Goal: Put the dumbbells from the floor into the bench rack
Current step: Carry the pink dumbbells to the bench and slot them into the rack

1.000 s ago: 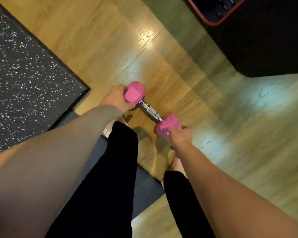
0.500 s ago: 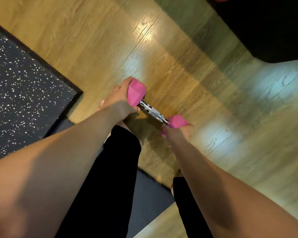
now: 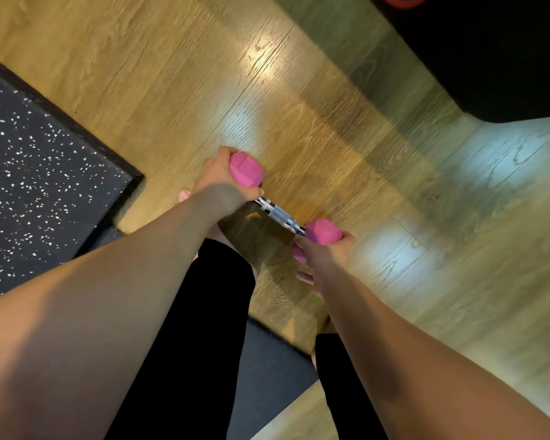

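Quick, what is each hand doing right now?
Left hand: grips one pink end of the dumbbell.
Right hand: grips the other pink end.

Pink heads and a knurled silver handle are seen on the dumbbell; the mat is black with white speckles, the floor wood-grained

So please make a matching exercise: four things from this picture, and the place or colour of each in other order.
Things:
1. left hand
2. right hand
3. handle
4. mat

Descriptions:
A. black with white specks
B. grips the upper pink head
C. silver, bare between the hands
D. grips the lower pink head

Pairs: 1-B, 2-D, 3-C, 4-A
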A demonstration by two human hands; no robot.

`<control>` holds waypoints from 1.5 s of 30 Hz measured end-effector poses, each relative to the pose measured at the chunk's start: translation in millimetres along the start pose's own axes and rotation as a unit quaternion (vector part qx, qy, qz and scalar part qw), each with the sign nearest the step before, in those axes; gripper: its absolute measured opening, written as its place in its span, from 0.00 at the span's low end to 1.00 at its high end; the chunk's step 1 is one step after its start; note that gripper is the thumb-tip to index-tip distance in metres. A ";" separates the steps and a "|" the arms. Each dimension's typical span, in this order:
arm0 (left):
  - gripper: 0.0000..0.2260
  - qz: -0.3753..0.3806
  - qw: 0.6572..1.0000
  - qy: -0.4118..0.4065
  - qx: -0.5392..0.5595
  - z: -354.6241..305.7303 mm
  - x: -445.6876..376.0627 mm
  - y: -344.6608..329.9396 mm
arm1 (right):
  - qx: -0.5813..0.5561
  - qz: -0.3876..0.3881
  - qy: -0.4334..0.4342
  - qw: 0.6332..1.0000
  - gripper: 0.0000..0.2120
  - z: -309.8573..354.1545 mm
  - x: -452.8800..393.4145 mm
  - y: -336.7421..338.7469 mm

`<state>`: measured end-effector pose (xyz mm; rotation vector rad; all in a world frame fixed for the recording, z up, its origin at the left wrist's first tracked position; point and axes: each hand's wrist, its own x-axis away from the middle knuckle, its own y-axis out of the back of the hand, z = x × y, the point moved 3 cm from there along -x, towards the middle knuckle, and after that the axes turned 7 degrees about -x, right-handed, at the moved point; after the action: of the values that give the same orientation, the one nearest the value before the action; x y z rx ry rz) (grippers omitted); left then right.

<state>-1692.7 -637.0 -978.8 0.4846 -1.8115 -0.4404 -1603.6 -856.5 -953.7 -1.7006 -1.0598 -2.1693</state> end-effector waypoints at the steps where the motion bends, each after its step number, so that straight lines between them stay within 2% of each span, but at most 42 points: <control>1: 0.38 0.000 1.000 -0.002 0.001 0.1 0.0 0.2 | 0.002 -0.006 0.003 1.000 0.40 -0.1 -0.1 -0.6; 6: 0.37 -0.002 1.000 -0.002 0.003 0.7 -0.3 1.1 | 0.004 -0.036 0.037 0.999 0.40 -3.7 -2.1 -4.3; 13: 0.36 0.003 1.000 0.004 0.018 0.2 0.0 1.6 | 0.019 -0.041 0.060 0.997 0.42 -7.3 -3.8 -5.4; 18: 0.33 -0.005 0.998 0.017 0.064 2.5 5.7 10.3 | 0.047 -0.041 0.120 0.991 0.40 6.2 -0.9 -2.5; 22: 0.31 -0.030 0.995 -0.002 0.099 -8.2 5.2 37.0 | 0.102 -0.056 0.185 0.976 0.39 46.2 14.1 0.2; 25: 0.33 -0.046 0.991 -0.018 0.121 -25.3 -5.3 67.2 | 0.109 -0.082 0.218 0.966 0.38 85.8 26.0 -6.5; 29: 0.35 -0.077 0.986 -0.051 0.140 -51.8 -31.6 113.6 | 0.103 -0.079 0.235 0.963 0.36 146.8 36.2 -24.7; 32: 0.38 -0.107 0.983 -0.063 0.139 -73.4 -52.9 151.4 | 0.128 -0.080 0.279 0.948 0.38 199.6 44.7 -38.6; 38: 0.32 -0.133 0.975 -0.079 0.158 -99.6 -105.9 195.1 | 0.149 -0.057 0.344 0.925 0.36 288.2 41.6 -59.2; 45: 0.33 -0.108 0.980 -0.137 0.100 -121.4 -164.2 208.0 | 0.147 -0.094 0.320 0.931 0.35 316.8 6.9 -81.0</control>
<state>-1554.9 -380.3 -967.9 0.7975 -2.0888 -0.4949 -1405.8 -596.0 -953.4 -0.7001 -1.2859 -2.2727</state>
